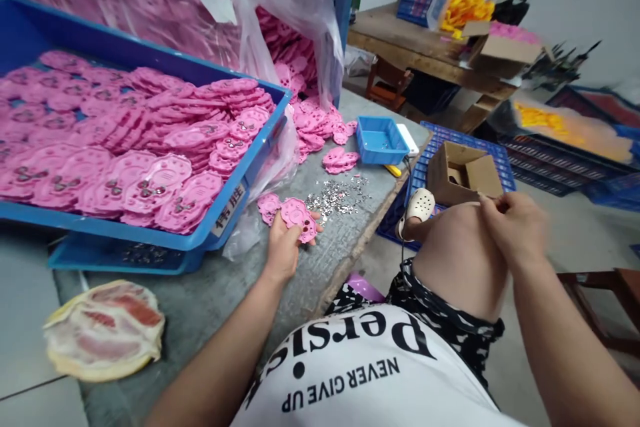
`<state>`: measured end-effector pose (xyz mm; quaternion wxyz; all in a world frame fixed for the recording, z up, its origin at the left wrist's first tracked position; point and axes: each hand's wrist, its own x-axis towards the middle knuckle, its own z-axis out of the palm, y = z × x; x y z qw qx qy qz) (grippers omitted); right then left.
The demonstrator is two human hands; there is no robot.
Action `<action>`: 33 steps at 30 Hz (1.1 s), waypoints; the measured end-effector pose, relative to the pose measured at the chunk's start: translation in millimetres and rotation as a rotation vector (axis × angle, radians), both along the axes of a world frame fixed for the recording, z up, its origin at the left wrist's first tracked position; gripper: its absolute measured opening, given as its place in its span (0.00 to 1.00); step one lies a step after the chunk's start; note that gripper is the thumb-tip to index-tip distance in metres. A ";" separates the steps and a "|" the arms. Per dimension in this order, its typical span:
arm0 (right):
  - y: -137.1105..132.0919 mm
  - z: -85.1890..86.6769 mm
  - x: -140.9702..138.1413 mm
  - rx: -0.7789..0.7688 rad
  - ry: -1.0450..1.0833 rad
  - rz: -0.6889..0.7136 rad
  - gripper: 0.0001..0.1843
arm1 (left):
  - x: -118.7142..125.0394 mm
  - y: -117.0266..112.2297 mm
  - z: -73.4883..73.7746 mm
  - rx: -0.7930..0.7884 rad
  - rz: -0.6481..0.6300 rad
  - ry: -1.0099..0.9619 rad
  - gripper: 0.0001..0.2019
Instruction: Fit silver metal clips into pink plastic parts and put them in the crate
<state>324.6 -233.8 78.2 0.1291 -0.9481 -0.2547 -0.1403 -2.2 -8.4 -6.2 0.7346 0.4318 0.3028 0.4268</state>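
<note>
My left hand (284, 250) is closed around a flat pink plastic piece (299, 217) with a scalloped edge, held low over the grey tabletop. Another pink piece (269, 207) lies just beyond my thumb. Small shiny metal parts (337, 197) are scattered on the table right beside these fingers. Over by my bare knee, my right hand (520, 227) has thumb and finger pinched together. Whatever may be between those fingertips is too small to make out.
A large blue tray (210, 237) of pink pieces with metal bits stands at left. Behind it is a plastic bag (320, 33) of more pieces. A small blue bin (383, 153) sits by the table edge. Below are a cardboard box (440, 177) and a pomelo rind (105, 330) lies front left.
</note>
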 end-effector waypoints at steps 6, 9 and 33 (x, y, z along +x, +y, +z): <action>47.1 -15.7 -25.3 0.143 0.005 0.460 0.15 | 14.4 -12.8 -5.3 0.005 0.035 0.098 0.16; 97.0 -17.2 -38.2 0.071 0.073 0.654 0.13 | 30.5 -13.6 2.1 -0.015 0.047 0.130 0.16; 203.2 -60.4 -33.1 -0.444 0.241 0.542 0.12 | 78.4 11.4 10.1 -0.253 -0.151 -0.044 0.12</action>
